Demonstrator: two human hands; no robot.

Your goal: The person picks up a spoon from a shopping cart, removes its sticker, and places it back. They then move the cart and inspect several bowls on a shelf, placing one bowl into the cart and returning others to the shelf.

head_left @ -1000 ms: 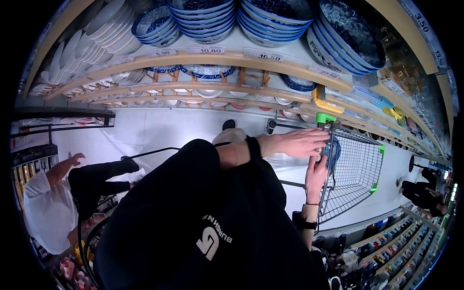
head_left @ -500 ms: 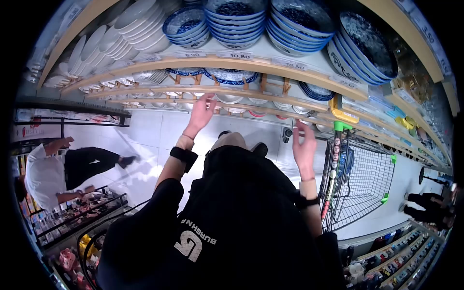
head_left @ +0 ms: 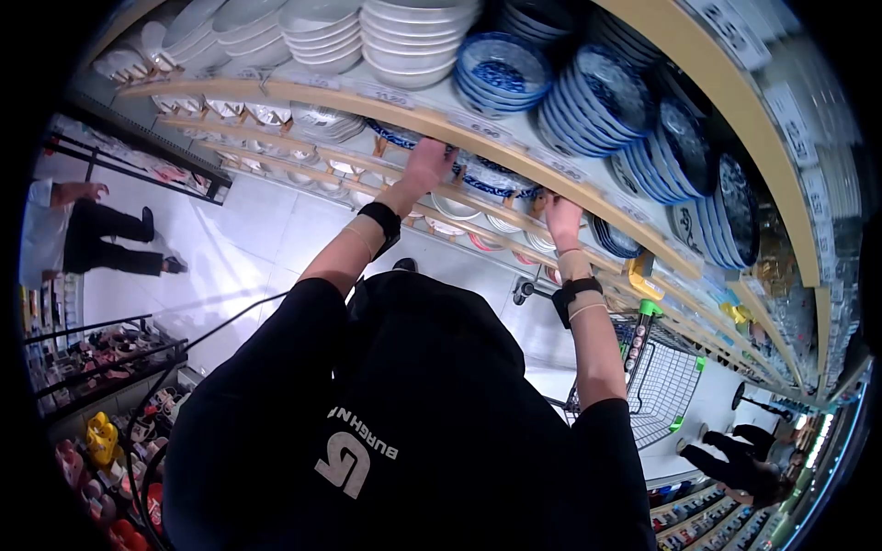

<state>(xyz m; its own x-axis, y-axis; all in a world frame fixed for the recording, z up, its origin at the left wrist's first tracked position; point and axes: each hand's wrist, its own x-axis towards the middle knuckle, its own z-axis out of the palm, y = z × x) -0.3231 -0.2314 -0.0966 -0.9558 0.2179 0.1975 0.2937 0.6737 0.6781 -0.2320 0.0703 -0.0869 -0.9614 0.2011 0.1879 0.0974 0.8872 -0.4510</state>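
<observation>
In the upper middle of the frame, we have a blue-and-white patterned ceramic plate (head_left: 496, 176) on the lower shelf, just below the light wooden shelf edge (head_left: 478, 130). We see it from above at a shallow angle, so it looks like a long thin oval. Its long axis, as seen, slopes from upper L to lower R, approx. parallel w/ the shelf edge. Its patterned face looks toward us & the aisle; the upper part is hidden by the shelf edge.

Our left hand (head_left: 429, 165) is at the L end of this plate, fingers bent & partly under the shelf edge. Our right hand (head_left: 562, 220) is at the R end, fingertips pointing up & to the L. The plate lies btwn the two hands. Whether the fingers of either hand are closed on the rim or only beside it, we cannot tell.

L of our left hand is a second blue-rimmed plate (head_left: 393, 135); R of our right hand, a group of dark blue-rimmed plates (head_left: 616, 238). On the shelf above stand stacked white bowls (head_left: 413, 46) & stacked blue-and-white bowls (head_left: 501, 78). At the R, below the shelves, is a wire shopping cart (head_left: 669, 386) w/ green corners. One person (head_left: 106, 234) is at the L side of the frame, another person (head_left: 749, 459) at the lower R.
</observation>
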